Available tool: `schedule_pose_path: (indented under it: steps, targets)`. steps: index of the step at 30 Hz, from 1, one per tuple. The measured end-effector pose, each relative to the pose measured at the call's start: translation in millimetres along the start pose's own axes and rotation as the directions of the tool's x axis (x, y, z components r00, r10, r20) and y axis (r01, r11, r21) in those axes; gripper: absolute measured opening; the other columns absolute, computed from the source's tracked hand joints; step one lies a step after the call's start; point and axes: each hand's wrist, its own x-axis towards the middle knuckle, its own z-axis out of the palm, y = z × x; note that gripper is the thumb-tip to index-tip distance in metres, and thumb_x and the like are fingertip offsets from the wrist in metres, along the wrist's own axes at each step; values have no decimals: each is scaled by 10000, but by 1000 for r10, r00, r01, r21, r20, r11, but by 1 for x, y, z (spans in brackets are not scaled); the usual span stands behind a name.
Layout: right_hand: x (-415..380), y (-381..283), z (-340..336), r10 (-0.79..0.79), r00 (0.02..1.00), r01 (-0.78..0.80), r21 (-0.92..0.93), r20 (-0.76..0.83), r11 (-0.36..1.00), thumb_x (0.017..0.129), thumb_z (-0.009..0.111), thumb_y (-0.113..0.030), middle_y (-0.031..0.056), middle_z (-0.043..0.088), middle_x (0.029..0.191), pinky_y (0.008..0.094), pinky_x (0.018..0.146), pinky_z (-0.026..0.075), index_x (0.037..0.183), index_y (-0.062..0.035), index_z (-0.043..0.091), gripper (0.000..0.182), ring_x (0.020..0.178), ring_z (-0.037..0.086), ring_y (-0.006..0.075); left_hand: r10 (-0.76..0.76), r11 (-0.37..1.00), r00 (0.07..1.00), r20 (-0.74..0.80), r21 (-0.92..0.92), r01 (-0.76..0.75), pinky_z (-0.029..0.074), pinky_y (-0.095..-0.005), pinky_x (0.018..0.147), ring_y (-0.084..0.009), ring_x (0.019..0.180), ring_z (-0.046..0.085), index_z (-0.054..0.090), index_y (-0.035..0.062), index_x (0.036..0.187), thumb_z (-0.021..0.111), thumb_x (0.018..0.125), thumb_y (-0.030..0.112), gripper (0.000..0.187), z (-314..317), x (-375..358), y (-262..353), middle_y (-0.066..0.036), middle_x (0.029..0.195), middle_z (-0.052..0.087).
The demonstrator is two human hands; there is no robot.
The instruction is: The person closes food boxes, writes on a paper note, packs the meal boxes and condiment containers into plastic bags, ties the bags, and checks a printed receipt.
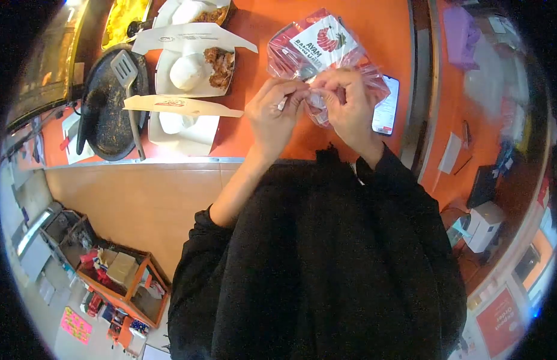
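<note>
In the middle of the orange table (pixel 251 36) lies a clear plastic bag (pixel 371 81) with a red and white printed food box (pixel 323 42) inside. My left hand (pixel 272 111) pinches the gathered plastic at the bag's near end. My right hand (pixel 347 108) is closed on the same plastic, its fingertips almost meeting those of my left. Whether the plastic is knotted is hidden by the fingers. Just right of my right hand, a phone (pixel 385 111) with a lit screen lies partly beneath the bag.
Several open paper boxes (pixel 203 141) with white rice mounds (pixel 186 73) stand to the left; two show brown meat (pixel 220 67). Beyond them are a black pan (pixel 104 114), a slotted spatula (pixel 125 69) and a tray of yellow food (pixel 122 21). A side counter (pixel 449 129) runs along the right.
</note>
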Motion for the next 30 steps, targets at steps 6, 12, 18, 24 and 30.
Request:
schedule_pose_path:
  steps: [6,12,18,24,30]
  targets:
    - [15,-11,-13,31,984,-4,-153,175,988,676,539,63,56,548,763,328,657,380,692,-56,387,194,706,504,208,149,988,987,68,32,-151,449,-281,534,-202,605,558,579,36,725,671,611,18,148,-1,6,-6,-69,699,566]
    - [27,10,-26,-241,966,256,-507,98,823,581,531,34,14,535,750,300,544,303,679,-71,408,188,661,494,173,257,942,956,144,182,-281,426,-318,537,-223,625,528,564,35,708,657,623,41,125,-6,2,-7,-65,718,549]
    - [29,-7,-20,-403,912,401,-370,74,838,595,544,-30,64,526,765,322,595,376,747,-47,471,170,700,515,211,191,936,967,167,264,-231,429,-319,567,-249,639,526,562,14,712,617,659,58,88,-6,0,-4,-111,720,542]
    - [52,35,-122,-150,942,11,-417,-301,909,730,529,-94,114,509,748,315,638,405,760,-36,495,74,721,518,239,-67,987,982,178,153,39,423,-294,584,-203,667,522,561,8,752,615,669,56,110,-6,-8,-10,-89,713,519]
    - [-102,61,-287,713,559,-602,-799,-424,-4,739,529,-230,118,458,1186,368,825,400,1202,-210,426,475,1024,470,251,149,985,985,87,76,-156,364,-325,743,-224,841,470,571,18,864,545,724,138,187,-6,16,9,-99,814,535]
